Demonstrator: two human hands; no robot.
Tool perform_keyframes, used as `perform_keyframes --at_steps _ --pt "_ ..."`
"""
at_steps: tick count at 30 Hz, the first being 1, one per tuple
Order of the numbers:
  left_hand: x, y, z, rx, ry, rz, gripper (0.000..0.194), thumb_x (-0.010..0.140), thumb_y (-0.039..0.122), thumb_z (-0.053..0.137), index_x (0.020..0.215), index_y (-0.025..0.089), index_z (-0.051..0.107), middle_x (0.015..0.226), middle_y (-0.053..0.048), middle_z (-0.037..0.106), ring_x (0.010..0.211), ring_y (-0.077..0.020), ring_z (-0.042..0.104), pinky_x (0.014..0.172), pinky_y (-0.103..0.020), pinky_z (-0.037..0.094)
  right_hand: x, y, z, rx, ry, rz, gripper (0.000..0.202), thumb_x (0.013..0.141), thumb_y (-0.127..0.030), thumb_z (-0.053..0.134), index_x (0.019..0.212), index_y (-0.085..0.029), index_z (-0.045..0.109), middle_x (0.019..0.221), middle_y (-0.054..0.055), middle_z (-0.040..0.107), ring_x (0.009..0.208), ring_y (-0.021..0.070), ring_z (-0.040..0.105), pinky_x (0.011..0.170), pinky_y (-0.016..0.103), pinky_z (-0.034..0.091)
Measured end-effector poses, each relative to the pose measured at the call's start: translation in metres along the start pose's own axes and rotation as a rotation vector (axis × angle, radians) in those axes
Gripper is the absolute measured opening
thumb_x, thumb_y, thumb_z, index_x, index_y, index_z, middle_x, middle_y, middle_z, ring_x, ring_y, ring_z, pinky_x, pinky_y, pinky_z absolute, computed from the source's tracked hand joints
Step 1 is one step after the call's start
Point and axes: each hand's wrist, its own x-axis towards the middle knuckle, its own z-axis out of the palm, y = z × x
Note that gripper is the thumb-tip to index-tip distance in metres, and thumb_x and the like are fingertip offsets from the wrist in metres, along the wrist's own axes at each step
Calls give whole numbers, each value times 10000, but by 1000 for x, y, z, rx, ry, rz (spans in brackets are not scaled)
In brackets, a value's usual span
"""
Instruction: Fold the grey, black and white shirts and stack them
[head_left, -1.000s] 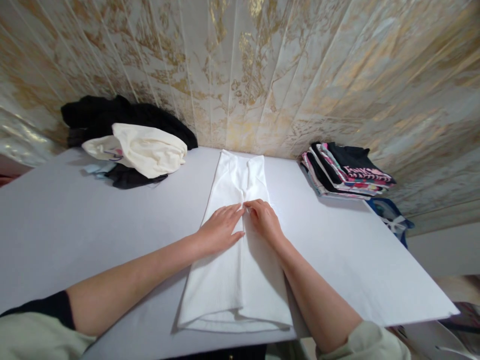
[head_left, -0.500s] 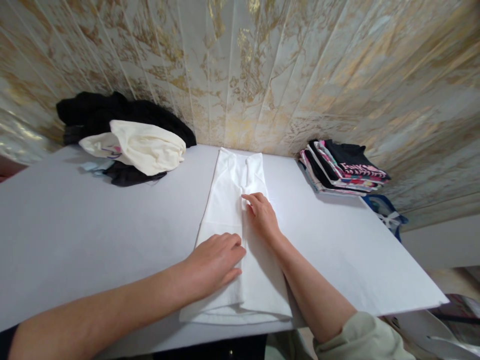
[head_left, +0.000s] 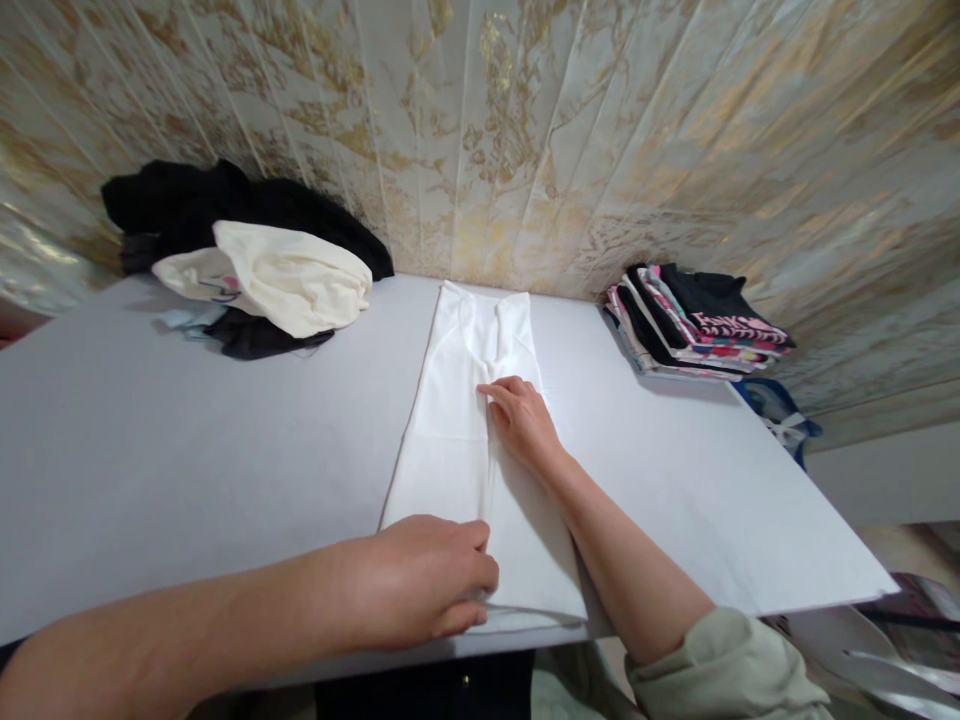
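Note:
A white top [head_left: 442,470] lies in a long narrow strip down the table, its two sides folded inward so the edges meet near the middle. Its neckline end points to the wall. My left hand [head_left: 439,580] is at the near end by the hem, fingers curled over the folded edge and closed on the fabric. Farther up, my right hand [head_left: 523,418] rests on the right-hand fold just below the neckline. Its fingertips pinch the cloth at the middle edge. The fingers partly cover the fabric they hold.
A loose heap with a cream garment [head_left: 292,280], a black garment [head_left: 247,205] and a dark cloth [head_left: 262,335] sits at the back left. Folded clothes in a stack [head_left: 701,325] stand at the back right edge of the white table [head_left: 675,480]. Behind rises a gold-patterned curtain [head_left: 495,150].
My left hand has slid along the folded edge toward me, down to the hem. My right hand stays at about the same spot on the top. The view has shifted slightly.

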Motion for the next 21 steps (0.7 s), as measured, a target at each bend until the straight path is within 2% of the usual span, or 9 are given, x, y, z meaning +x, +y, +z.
perform_keyframes --at_steps 3,5,7,9,12,16,21 --pt "3 -7 0 -74 73 15 110 894 238 560 970 236 639 902 7 666 780 -165 640 651 -250 423 0 0 0 -1 -16 16 430 858 -82 466 1215 -232 651 1139 82 606 1005 219 538 907 343 429" --pt "6 -12 1 -61 170 -18 107 904 206 525 957 218 617 893 0 665 798 -172 631 675 -262 427 -1 1 0 -3 -22 25 448 858 -84 456 1244 -229 632 1145 85 603 1009 223 531 911 344 423" --pt "9 -13 3 -11 220 -33 78 903 196 524 929 202 597 908 -18 648 811 -180 616 686 -276 433 -1 2 0 -4 -24 31 468 859 -90 450 1281 -222 602 1154 89 602 1016 232 525 915 352 419" --pt "12 -10 8 45 200 -5 27 881 215 571 890 191 580 936 -36 627 824 -188 601 686 -286 445 -1 1 0 -3 -24 37 486 859 -92 442 1310 -213 575 1167 97 601 1025 241 521 917 367 417" --pt "17 -3 23 132 147 52 120 819 244 651 872 180 565 969 -60 613 846 -212 590 692 -314 468 -1 1 0 2 -26 41 491 862 -97 431 1323 -205 560 1187 106 598 1044 248 520 922 382 414" --pt "26 -2 43 245 203 62 81 837 120 555 894 178 556 928 -74 616 830 -222 587 717 -346 479 -1 1 0 -1 -19 32 490 869 -107 429 1341 -179 538 1181 113 604 1048 248 522 923 379 414" --pt "25 -4 42 167 188 61 123 853 92 495 803 202 522 814 -32 613 721 -185 575 649 -306 456 0 1 -1 -7 -24 40 497 872 -106 431 1360 -156 510 1167 113 613 1028 243 525 921 373 417"
